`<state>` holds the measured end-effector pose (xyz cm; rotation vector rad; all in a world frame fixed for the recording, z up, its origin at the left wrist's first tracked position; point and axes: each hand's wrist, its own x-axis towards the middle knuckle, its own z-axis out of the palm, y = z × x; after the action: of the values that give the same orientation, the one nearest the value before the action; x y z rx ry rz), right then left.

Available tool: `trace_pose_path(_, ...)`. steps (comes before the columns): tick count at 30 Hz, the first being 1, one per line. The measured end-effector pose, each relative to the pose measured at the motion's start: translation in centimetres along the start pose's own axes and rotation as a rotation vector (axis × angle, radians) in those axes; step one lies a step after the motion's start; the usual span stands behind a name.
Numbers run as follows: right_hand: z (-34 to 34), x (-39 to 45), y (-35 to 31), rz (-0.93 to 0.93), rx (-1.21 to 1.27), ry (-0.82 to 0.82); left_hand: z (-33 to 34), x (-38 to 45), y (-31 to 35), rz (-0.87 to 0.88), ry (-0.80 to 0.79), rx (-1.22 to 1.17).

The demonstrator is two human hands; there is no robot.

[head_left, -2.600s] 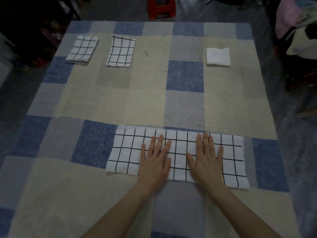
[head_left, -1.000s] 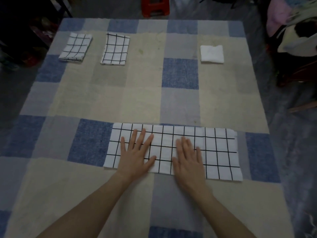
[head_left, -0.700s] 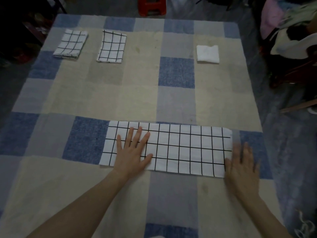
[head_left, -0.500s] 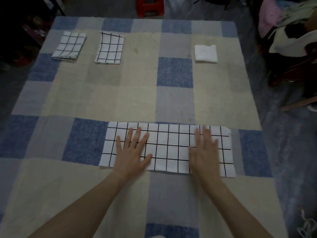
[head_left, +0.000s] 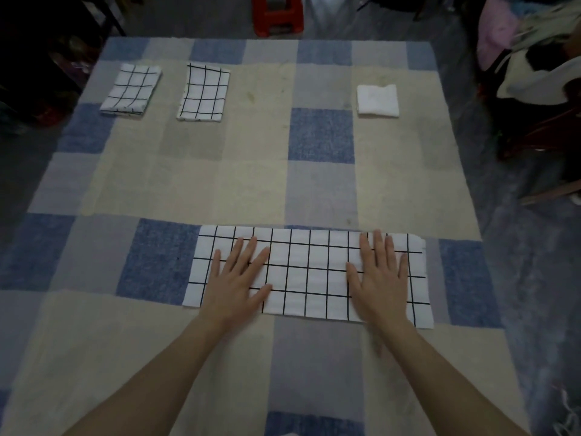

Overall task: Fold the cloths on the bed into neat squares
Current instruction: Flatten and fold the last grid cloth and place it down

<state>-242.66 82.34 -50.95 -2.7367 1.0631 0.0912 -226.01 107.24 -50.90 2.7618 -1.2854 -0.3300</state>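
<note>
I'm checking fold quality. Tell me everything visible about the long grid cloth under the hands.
The long grid cloth is white fabric with black grid lines, lying flat as a wide strip near the bed's front edge. The left hand and right hand press flat on it, fingers straight.

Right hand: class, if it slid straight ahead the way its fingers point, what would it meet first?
The right hand, flat on the long grid-patterned cloth, points up the bed; beyond the cloth's far edge the way looks free, probably passing left of the folded plain white cloth.
</note>
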Motion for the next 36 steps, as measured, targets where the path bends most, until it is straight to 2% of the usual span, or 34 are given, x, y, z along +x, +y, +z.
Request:
trace_pose_path(4, -0.5, -0.2, 2.8, 0.101, 0.014, 0.055, -0.3, -1.1, -3.8, -0.026, 0.008, -0.019)
trace_pose_path(6, -0.5, -0.3, 3.3, 0.116, 0.017, 0.076, -0.5, -1.8, -5.8, -0.186, 0.056, -0.051)
trace_pose_path(9, -0.2, -0.2, 3.1, 0.120, 0.005, 0.094, -1.1, -1.0, -5.1, -0.573, 0.202, -0.152)
trace_pose_path(10, -0.1, -0.1, 3.1, 0.118, -0.001, 0.093, -1.7, -0.2, -3.3, -0.572, 0.250, -0.181)
trace_pose_path(12, -0.1, -0.1, 3.2, 0.117, -0.014, 0.090, -2.5, 1.1, 2.0, -0.301, 0.268, -0.193)
trace_pose_path(14, -0.1, -0.1, 3.4, 0.121, -0.020, 0.083, -1.9, 1.8, 7.9, 0.043, 0.210, -0.172)
trace_pose_path(15, 0.0, -0.2, 3.4, 0.121, -0.019, 0.081, -1.3, 1.9, 10.5, 0.159, 0.176, -0.180)
trace_pose_path(17, 0.0, -0.1, 3.3, 0.127, -0.021, 0.083, 0.1, 1.2, 13.9, 0.283, 0.094, -0.183)
trace_pose_path(19, 0.0, 0.0, 3.3, 0.136, -0.026, 0.083, 1.2, 0.0, 14.6, 0.279, 0.019, -0.166)
trace_pose_path(21, -0.1, 0.0, 3.3, 0.134, -0.023, 0.080, 1.4, -1.1, 13.4, 0.215, -0.033, -0.150)
trace_pose_path(26, -0.1, -0.1, 3.4, 0.125, 0.001, 0.076, 0.9, -2.2, 6.7, -0.100, -0.017, -0.101)
trace_pose_path(29, -0.2, -0.2, 3.4, 0.134, -0.003, 0.068, 0.4, -3.3, 2.5, -0.212, -0.026, -0.105)
trace_pose_path(33, -0.5, -0.3, 3.5, 0.142, -0.007, 0.054, 0.0, -4.6, -1.6, -0.362, 0.006, -0.146)
trace_pose_path(36, -0.6, -0.4, 3.6, 0.143, 0.000, 0.043, -0.3, -5.9, -3.2, -0.559, 0.048, -0.187)
